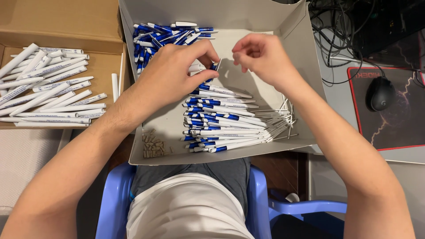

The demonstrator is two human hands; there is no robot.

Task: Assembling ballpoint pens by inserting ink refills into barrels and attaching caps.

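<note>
My left hand (175,71) grips a blue-and-white pen (213,69) over a grey cardboard tray (292,26). My right hand (261,55) hovers just right of it, thumb and fingers pinched together near the pen's tip; whether a small part sits between them is hidden. Below my hands lies a row of blue-and-white pens (221,126). More blue pen parts (164,37) are heaped in the tray's far left corner. Thin white refills (279,121) lie at the tray's right side. Small beige pieces (152,146) sit in its near left corner.
A brown cardboard box (62,22) at the left holds many white pen barrels (48,86). A black mouse (380,94) rests on a dark mouse pad (398,128) at the right, cables (336,35) behind it. I sit on a blue plastic chair (261,194).
</note>
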